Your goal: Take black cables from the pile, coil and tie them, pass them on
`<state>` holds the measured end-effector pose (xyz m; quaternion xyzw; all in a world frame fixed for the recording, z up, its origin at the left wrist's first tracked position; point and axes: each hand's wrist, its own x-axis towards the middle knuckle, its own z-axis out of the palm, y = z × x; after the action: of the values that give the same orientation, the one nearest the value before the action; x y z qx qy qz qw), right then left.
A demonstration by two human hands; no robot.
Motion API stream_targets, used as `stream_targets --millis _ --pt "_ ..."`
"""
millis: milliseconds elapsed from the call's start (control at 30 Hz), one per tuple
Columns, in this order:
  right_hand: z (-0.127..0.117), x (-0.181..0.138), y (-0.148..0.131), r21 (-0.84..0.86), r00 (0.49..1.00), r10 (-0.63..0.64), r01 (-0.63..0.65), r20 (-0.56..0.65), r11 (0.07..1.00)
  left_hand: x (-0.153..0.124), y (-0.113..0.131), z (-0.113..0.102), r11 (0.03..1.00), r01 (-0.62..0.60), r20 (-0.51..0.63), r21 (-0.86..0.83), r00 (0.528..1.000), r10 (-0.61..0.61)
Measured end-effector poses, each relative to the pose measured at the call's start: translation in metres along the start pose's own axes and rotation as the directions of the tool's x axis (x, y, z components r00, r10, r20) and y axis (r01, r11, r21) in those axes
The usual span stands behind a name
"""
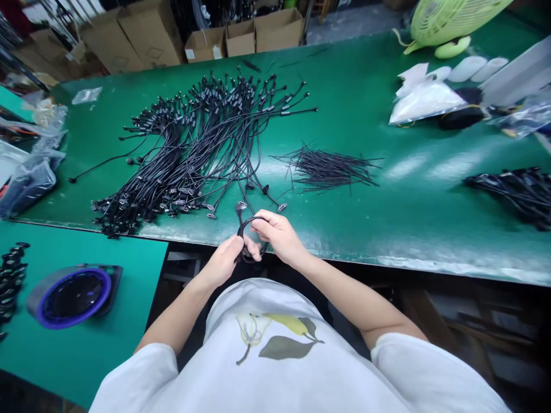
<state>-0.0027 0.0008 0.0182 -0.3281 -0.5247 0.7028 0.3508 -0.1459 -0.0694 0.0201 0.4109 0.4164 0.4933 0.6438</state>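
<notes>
A black cable (240,217) is bent into a small loop just in front of the table's near edge, its connector end pointing up. My left hand (226,256) pinches the loop on its left side. On the other side, my right hand (278,234) has its fingers closed around the cable. Beyond my hands lies a large heap of black cables (193,149) with connectors at both ends. To the right of the heap is a loose pile of thin black ties (331,168).
A bundle of black cables (516,192) lies at the right. Behind it are a white plastic bag (424,103) and a green fan (456,20). A purple-rimmed round object (105,287) sits on the lower left table. Cardboard boxes (278,31) stand beyond the far edge.
</notes>
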Motion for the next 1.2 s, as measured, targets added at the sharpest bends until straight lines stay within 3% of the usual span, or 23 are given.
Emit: stream_targets --millis 100,200,267,367,433,500,600,700,767,900,1000,1100,1200 --pt "-0.001 -0.004 -0.002 0.244 0.993 0.112 -0.120 0.048 0.962 -0.006 -0.011 -0.002 1.000 -0.018 -0.033 0.009 0.999 0.018" --pt "-0.005 -0.005 0.000 0.347 0.988 0.139 -0.152 0.062 0.926 -0.018 -0.016 -0.003 0.999 0.032 -0.006 0.025 0.999 -0.032" --pt "-0.004 -0.004 0.007 0.342 0.996 0.089 -0.090 0.020 0.935 -0.025 -0.016 -0.002 0.998 0.057 0.034 0.000 0.998 -0.057" --pt "0.003 -0.005 0.019 0.300 0.992 -0.073 0.100 -0.098 0.949 -0.029 -0.018 0.004 0.994 0.081 0.053 -0.078 0.996 -0.077" --pt "0.008 -0.005 0.022 0.274 0.973 -0.127 0.177 -0.192 0.945 -0.027 -0.022 0.010 0.991 0.098 -0.017 -0.088 0.995 -0.099" --pt "0.010 -0.007 0.023 0.254 0.966 -0.117 0.176 -0.230 0.951 -0.025 -0.029 0.013 0.992 0.112 -0.100 -0.052 0.988 -0.117" --pt "0.009 -0.010 0.024 0.297 0.988 -0.056 0.097 -0.142 0.950 -0.022 -0.033 0.012 0.994 0.107 -0.112 0.031 0.988 -0.103" --pt "0.006 -0.015 0.029 0.406 0.994 0.090 -0.108 0.062 0.907 -0.021 -0.026 0.005 0.997 0.035 -0.211 0.062 0.977 -0.021" --pt "0.007 -0.018 0.032 0.416 0.988 0.122 -0.150 0.093 0.897 -0.020 -0.018 0.001 0.995 0.012 -0.229 0.103 0.973 0.012" --pt "0.016 -0.022 0.020 0.346 0.985 -0.090 0.137 -0.148 0.928 -0.013 -0.013 0.005 0.955 0.004 -0.102 0.297 0.994 0.028" --pt "0.025 -0.025 0.002 0.125 0.962 -0.255 0.266 -0.095 0.956 -0.004 -0.024 0.013 0.889 -0.057 -0.159 0.454 0.977 0.144" --pt "0.031 -0.023 -0.005 -0.075 0.941 -0.334 0.330 -0.053 0.941 0.004 -0.038 0.017 0.798 -0.107 -0.139 0.593 0.963 0.232" --pt "0.029 -0.015 0.002 -0.070 0.937 -0.301 0.293 -0.175 0.954 0.004 -0.045 0.017 0.710 -0.165 -0.031 0.684 0.967 0.254"
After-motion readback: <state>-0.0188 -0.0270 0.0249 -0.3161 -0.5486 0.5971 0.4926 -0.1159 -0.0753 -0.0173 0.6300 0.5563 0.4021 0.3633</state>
